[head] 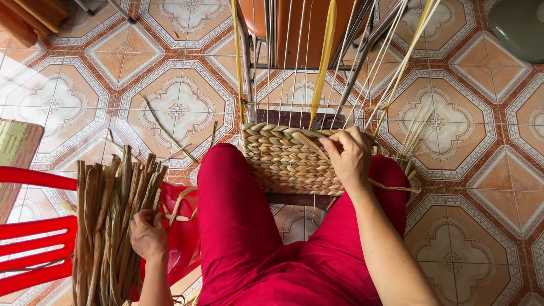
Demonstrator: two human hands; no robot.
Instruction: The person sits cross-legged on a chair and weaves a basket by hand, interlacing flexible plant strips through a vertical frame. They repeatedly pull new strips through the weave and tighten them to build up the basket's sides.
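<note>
A half-woven straw basket [286,161] rests between my knees, with pale upright strands [294,62] rising from its rim. My right hand [348,156] lies on the basket's upper right edge, fingers curled over the braided weave and a loose strand. My left hand [148,235] reaches into a bundle of dried brown reed stalks [110,226] at my left side, fingers closed around some of them. My legs are in red trousers [238,226].
A red plastic chair [34,243] holds the reed bundle at left. A metal chair frame with an orange seat [294,28] stands ahead. Loose reed pieces [164,133] lie on the patterned tile floor. A woven mat edge [17,147] is at far left.
</note>
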